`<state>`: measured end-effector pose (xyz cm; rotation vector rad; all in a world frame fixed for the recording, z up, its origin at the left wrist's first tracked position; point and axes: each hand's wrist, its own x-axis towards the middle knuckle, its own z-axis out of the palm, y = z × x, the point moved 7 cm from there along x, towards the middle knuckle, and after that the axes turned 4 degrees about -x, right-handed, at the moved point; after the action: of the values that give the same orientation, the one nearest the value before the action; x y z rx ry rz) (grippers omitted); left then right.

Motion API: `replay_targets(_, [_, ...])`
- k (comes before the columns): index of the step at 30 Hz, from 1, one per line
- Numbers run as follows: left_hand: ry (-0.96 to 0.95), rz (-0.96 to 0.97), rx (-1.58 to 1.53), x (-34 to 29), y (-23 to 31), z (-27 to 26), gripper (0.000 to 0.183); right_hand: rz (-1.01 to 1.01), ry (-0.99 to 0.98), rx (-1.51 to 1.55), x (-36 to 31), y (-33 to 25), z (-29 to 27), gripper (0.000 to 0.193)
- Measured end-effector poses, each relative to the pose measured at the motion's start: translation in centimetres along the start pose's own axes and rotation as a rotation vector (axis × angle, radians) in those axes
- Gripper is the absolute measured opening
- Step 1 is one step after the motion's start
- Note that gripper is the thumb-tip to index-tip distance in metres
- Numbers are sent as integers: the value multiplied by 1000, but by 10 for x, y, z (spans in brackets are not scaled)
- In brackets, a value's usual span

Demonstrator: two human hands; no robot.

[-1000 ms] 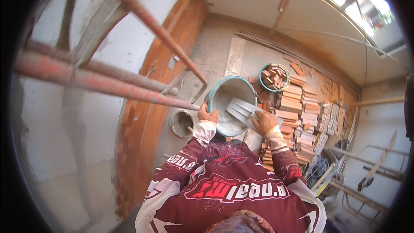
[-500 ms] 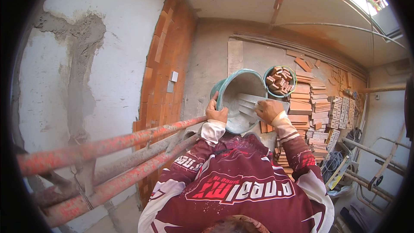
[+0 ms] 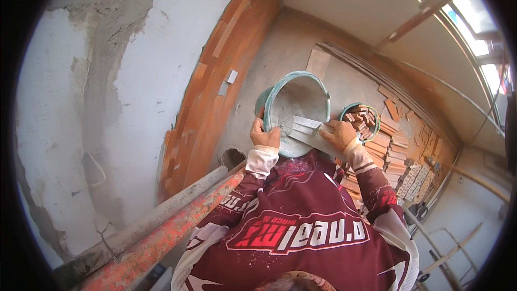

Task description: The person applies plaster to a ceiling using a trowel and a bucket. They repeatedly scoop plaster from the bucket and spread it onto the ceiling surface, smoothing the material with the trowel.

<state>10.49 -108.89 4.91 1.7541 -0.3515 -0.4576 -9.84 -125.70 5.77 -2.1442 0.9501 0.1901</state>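
A teal bucket [image 3: 308, 92], its inside coated with grey mortar [image 3: 281, 119], is tilted with its mouth toward me. My left hand [image 3: 265, 136] is closed on the left part of its rim, thumb over the edge. In my right hand [image 3: 340, 136] is a flat metal trowel [image 3: 306, 132], whose blade reaches into the bucket's mouth at the lower right. My right fingers hide most of its handle.
Red and grey scaffold pipes [image 3: 156, 237] slant along my left. Beyond them stands a wall of orange brick tiles [image 3: 207, 91] beside white plaster [image 3: 156, 64]. At right, a second bucket [image 3: 344, 110] holds tile pieces, near stacked tiles [image 3: 396, 159] on the floor.
My view has turned, so the room appears rotated and the pipes sit lower. The bucket has shifted slightly up and left in view; both hands keep their holds.
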Motion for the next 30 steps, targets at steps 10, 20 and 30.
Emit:
replay_targets(10, [574, -57, -33, 35, -11, -47, 17, -493, -330, -178, 178, -79, -10, 41])
replay_targets(20, [1023, -49, -183, 44, 18, -56, 15, -818, -575, -278, 252, -185, -21, 42])
replay_targets(30, [1336, -466, -259, 10, -31, -82, 15, -918, -647, -273, 281, -235, 6, 42])
